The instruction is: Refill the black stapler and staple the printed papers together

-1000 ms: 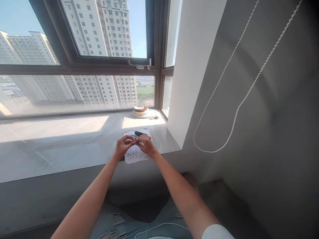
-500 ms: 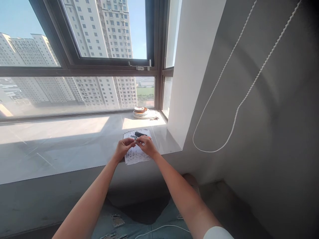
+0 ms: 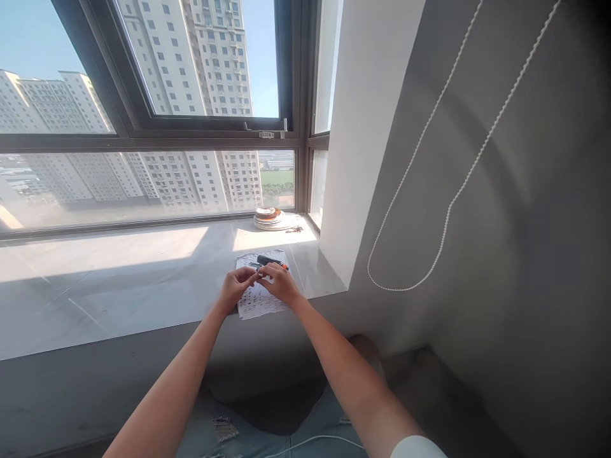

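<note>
Head view: paper [image 3: 261, 301] on sill [image 3: 143, 296] (partly sunlit) by window [image 3: 200, 144].

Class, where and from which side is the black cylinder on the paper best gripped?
Probably by the middle of the black cylinder, from above its far side: it looks long, lies flat with its top exposed, and the right hand crowds its near side.

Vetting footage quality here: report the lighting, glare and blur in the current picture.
Head view: sunlight bleaches the far strip of the windowsill, shadow dulls the near side; head view: haze veils the lower windowpane; head view: the gray wall sits dim; head view: detail where the left hand and right hand meet is too small to make out.
</note>
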The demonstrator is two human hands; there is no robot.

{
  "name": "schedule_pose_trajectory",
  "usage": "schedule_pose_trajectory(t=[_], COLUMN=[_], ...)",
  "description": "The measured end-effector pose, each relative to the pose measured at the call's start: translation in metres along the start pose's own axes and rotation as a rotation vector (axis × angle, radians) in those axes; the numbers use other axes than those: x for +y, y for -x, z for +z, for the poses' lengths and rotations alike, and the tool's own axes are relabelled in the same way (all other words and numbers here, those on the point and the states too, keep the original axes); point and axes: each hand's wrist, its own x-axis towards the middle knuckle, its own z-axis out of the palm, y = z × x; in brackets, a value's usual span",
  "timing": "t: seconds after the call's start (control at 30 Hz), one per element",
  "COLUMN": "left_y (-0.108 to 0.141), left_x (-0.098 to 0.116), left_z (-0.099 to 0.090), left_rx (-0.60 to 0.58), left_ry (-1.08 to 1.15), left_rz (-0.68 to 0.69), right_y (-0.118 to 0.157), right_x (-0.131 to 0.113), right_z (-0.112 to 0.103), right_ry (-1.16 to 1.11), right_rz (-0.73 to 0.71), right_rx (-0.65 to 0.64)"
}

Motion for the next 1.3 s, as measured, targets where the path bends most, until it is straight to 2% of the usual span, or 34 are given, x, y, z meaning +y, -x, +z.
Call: schedule_pose_trajectory(t=[0.5,0.73,0.87,1.0,1.1,1.17,1.23,1.3], left_y=[-0.002,-0.003,-0.004,-0.006,-0.008,-0.009,-0.009,-0.009], left_x=[-0.006,-0.012,-0.018,-0.024,-0.032,-0.037,-0.039,-0.038], left_z=[-0.002,-0.003,-0.005,-0.007,-0.010,-0.012,-0.014,-0.015], left_rx=[-0.037,-0.049,-0.048,0.062,0.168,0.252,0.327,0.372], left_ry=[-0.062,-0.059,-0.069,-0.069,-0.076,-0.086,-0.112,-0.159], left_rz=[0.021,0.021,0.009,-0.029,-0.075,-0.104,-0.101,-0.075], right_y=[0.002,0.002,0.000,-0.007,-0.011,-0.012,-0.010,-0.007], right_x=[-0.003,0.004,0.004,0.012,0.028,0.039,0.046,0.048], right_z=[0.001,0.007,0.004,-0.004,-0.006,-0.008,-0.010,-0.014], right_ry=[0.029,-0.007,-0.060,0.048,0.119,0.078,-0.017,-0.126], right_rz=[-0.015,-0.014,-0.013,0.152,0.312,0.354,0.347,0.329], right_rx=[-0.013,0.007,0.014,0.132,0.010,-0.081,-0.088,-0.037])
